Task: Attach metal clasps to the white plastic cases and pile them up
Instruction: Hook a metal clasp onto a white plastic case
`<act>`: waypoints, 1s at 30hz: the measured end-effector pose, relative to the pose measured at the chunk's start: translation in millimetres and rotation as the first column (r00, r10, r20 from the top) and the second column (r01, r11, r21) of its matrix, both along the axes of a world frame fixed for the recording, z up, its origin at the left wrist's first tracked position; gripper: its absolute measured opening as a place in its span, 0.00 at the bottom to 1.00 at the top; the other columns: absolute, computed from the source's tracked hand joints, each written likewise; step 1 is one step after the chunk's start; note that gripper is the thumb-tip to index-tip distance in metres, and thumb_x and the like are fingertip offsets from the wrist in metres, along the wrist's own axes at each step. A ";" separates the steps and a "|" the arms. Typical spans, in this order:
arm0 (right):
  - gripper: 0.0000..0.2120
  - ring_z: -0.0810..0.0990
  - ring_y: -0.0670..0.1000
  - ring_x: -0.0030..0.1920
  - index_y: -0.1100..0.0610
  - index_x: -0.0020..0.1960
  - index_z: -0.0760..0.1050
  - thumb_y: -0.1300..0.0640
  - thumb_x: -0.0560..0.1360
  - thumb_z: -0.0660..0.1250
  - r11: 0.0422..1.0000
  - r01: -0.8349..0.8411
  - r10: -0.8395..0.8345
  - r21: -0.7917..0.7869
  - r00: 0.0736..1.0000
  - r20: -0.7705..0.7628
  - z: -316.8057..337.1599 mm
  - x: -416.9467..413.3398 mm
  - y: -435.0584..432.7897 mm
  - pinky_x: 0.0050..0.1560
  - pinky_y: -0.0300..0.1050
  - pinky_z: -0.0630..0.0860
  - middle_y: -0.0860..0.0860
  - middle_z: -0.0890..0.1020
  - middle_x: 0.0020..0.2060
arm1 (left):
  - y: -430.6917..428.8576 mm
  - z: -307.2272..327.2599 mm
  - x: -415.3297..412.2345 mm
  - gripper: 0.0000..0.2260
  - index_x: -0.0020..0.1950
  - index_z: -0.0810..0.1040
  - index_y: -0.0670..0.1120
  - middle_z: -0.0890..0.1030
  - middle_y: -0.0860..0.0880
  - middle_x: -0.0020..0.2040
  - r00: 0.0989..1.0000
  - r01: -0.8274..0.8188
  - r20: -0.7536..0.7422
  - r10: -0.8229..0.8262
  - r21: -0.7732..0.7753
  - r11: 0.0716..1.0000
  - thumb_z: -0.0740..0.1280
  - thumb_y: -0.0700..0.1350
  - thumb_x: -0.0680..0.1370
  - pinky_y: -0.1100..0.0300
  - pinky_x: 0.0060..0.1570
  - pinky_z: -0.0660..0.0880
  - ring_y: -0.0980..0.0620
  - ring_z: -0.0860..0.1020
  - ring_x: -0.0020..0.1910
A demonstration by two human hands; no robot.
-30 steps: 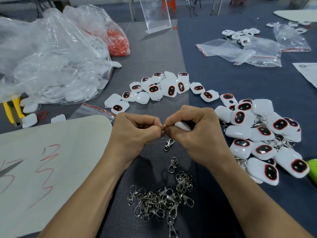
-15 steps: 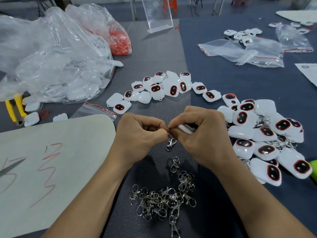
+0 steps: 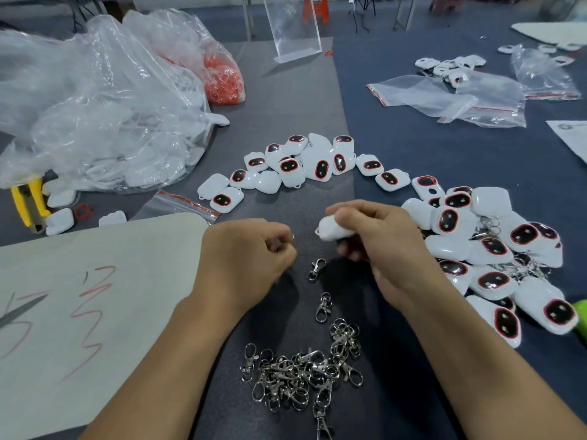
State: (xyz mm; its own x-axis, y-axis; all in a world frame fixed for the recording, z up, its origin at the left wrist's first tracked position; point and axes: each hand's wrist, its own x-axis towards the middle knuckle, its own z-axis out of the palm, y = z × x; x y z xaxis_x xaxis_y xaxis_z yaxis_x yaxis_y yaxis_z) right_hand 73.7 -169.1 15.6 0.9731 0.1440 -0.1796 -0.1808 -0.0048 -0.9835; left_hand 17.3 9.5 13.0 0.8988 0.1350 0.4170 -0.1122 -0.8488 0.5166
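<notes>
White plastic case (image 3: 333, 230) gripped in your right hand (image 3: 390, 249), fingers curled round it. Your left hand (image 3: 251, 258) curled tight; cannot tell whether it pinches anything. Single metal clasp (image 3: 316, 269) lies between your hands; clasp heap (image 3: 301, 373) nearer you.

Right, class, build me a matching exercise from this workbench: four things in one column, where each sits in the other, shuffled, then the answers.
1 heap of metal clasps
2 yellow-handled pliers
3 bag of red parts
4 white case

A held in the right hand
B at the far left edge
C nearest the person, centre
D far side, left of the clear stand

Pairs: 1-C, 2-B, 3-D, 4-A
</notes>
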 end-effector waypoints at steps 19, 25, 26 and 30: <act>0.12 0.82 0.42 0.43 0.45 0.50 0.86 0.61 0.75 0.70 0.862 -0.001 0.191 -0.507 0.927 0.322 -4.0 -10.6 7.0 0.42 0.32 0.76 0.42 0.86 0.40 | 10.0 -8.9 14.7 0.12 0.48 0.81 0.65 0.80 0.61 0.32 0.948 0.136 -0.280 -0.155 -0.087 0.987 0.69 0.56 0.64 0.68 0.33 0.68 0.58 0.77 0.35; 0.12 0.83 0.43 0.43 0.45 0.50 0.86 0.61 0.75 0.70 0.836 -0.034 0.236 -0.548 0.924 0.302 -6.2 -8.2 8.8 0.42 0.30 0.75 0.43 0.87 0.41 | 12.1 -12.9 15.7 0.11 0.46 0.81 0.64 0.81 0.54 0.32 0.941 0.130 -0.296 -0.164 -0.132 0.983 0.69 0.55 0.65 0.65 0.33 0.70 0.55 0.78 0.34; 0.11 0.83 0.42 0.44 0.46 0.49 0.86 0.61 0.75 0.70 0.836 -0.037 0.239 -0.547 0.922 0.304 -6.4 -8.0 8.8 0.42 0.30 0.75 0.43 0.87 0.40 | 12.4 -13.0 15.9 0.11 0.46 0.81 0.65 0.81 0.55 0.32 0.941 0.133 -0.295 -0.167 -0.132 0.982 0.70 0.55 0.65 0.66 0.33 0.70 0.56 0.78 0.34; 0.11 0.82 0.41 0.42 0.45 0.49 0.86 0.60 0.75 0.71 0.865 -0.006 0.195 -0.501 0.925 0.327 -6.8 -10.1 8.8 0.40 0.29 0.74 0.43 0.86 0.39 | 13.1 -12.2 16.8 0.12 0.47 0.84 0.61 0.82 0.57 0.33 0.936 0.136 -0.307 -0.172 -0.135 0.982 0.70 0.56 0.65 0.65 0.35 0.71 0.56 0.79 0.36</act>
State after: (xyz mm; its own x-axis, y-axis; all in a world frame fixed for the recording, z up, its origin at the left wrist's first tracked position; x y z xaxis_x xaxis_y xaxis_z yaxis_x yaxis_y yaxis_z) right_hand 63.6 -160.3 8.8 0.9674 0.2319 0.1022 0.2075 -0.4934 -0.8447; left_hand 34.2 22.6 0.8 0.9950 0.0136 0.0992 -0.0529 -0.7703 0.6355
